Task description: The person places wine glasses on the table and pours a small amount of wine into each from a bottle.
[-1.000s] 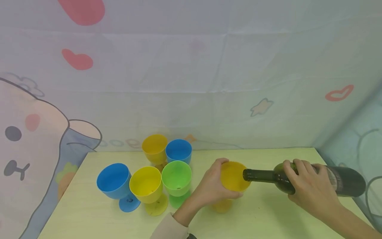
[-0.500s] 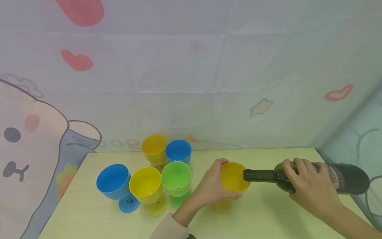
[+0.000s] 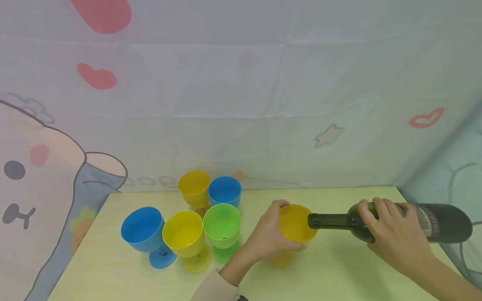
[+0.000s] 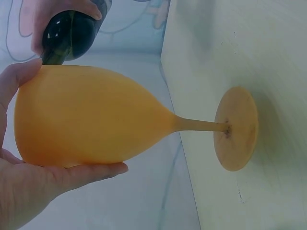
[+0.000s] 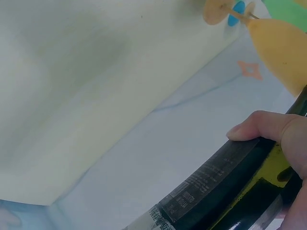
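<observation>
My left hand (image 3: 269, 234) grips an orange-yellow plastic goblet (image 3: 295, 225) round its bowl. In the left wrist view, the goblet's stem and round foot (image 4: 236, 128) stand out towards the table; whether the foot touches it I cannot tell. A dark green wine bottle (image 3: 449, 223) lies nearly level in my right hand (image 3: 399, 238), which grips it at the shoulder and upper body. The bottle's mouth is at the goblet's right rim, pointing into the bowl. No liquid shows at the mouth. In the right wrist view, the thumb (image 5: 256, 125) lies along the bottle's dark label (image 5: 201, 184).
Left of my left hand stand several goblets: a green one (image 3: 222, 225), a yellow one (image 3: 183, 234), a blue one (image 3: 142, 230), and behind them an orange-yellow one (image 3: 194, 188) and another blue one (image 3: 224, 190). A printed cloth (image 3: 241, 83) hangs behind the pale table (image 3: 339, 271).
The bottle's base end has shifted right and slightly up, with the right hand moving a little the same way. The left hand and its goblet stay almost where they were.
</observation>
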